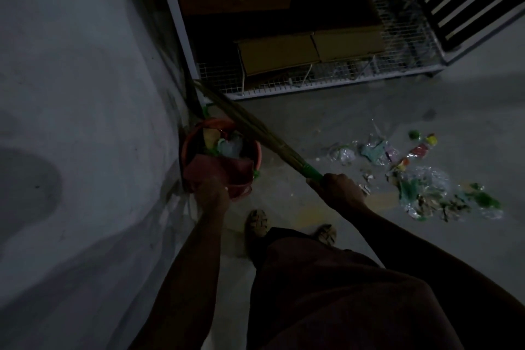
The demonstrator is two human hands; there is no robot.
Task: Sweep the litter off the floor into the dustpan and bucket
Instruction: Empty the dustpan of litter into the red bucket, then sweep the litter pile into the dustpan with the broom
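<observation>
The right hand (338,189) is curled tight round the green grip of the broom (255,129), whose bristles angle up past the bucket (257,150) toward the wall. The left hand (213,196) grips the dustpan (221,169), tipped at the bucket's rim; how its fingers lie is too dark to tell. This looks like emptying a load into the bucket. Most litter (412,170) lies loose on the floor (284,111), well apart to the right, so the next move calls for lowering pan and broom there
</observation>
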